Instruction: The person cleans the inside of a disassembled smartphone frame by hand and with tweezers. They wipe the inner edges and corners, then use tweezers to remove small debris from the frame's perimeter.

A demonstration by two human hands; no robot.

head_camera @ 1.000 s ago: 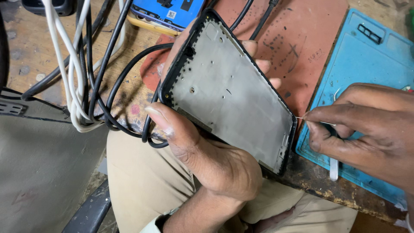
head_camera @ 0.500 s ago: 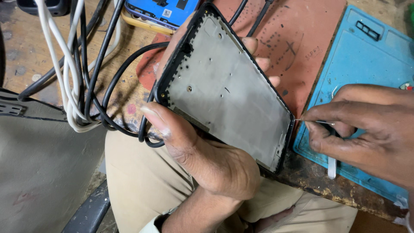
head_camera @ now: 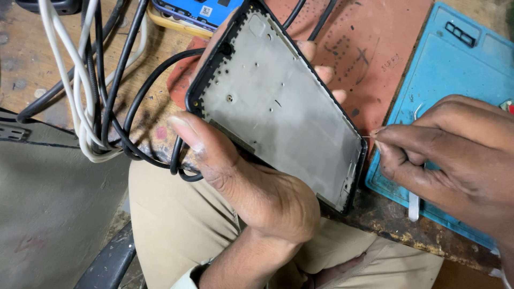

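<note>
**Frame held in the left hand, right fingertips pinched at its edge**

Nearest me, at 6 o'clock, I see tan trousers point(head_camera: 176, 235) across the lap, with a grey surface point(head_camera: 48, 214) at 8 o'clock.

Just above that, my left hand point(head_camera: 257, 198) grips a phone frame point(head_camera: 284, 115): the thumb lies over its near long edge, and the fingertips show past the far edge at 1 o'clock, so the hand is clamped around it. The frame is black-rimmed with a bare grey metal inside, facing up, tilted, its long axis running from 11 to 5 o'clock. It is held above the bench edge, not lying on it.

At 3 o'clock my right hand point(head_camera: 455, 155) has thumb and forefinger pressed together at the frame's right edge. A thin sliver seems caught between them; I cannot tell what it is. Tweezers point(head_camera: 415, 187) lie partly under this hand on a blue mat point(head_camera: 460, 69).

Behind the frame, at 12 to 1 o'clock, a red mat point(head_camera: 375, 48) covers the bench. At 10 o'clock, black cables point(head_camera: 115, 80) and white cables point(head_camera: 69, 75) tangle on the wooden top point(head_camera: 21, 69). Farthest, at 11 o'clock, a blue phone point(head_camera: 198, 10) touches the top border.
</note>
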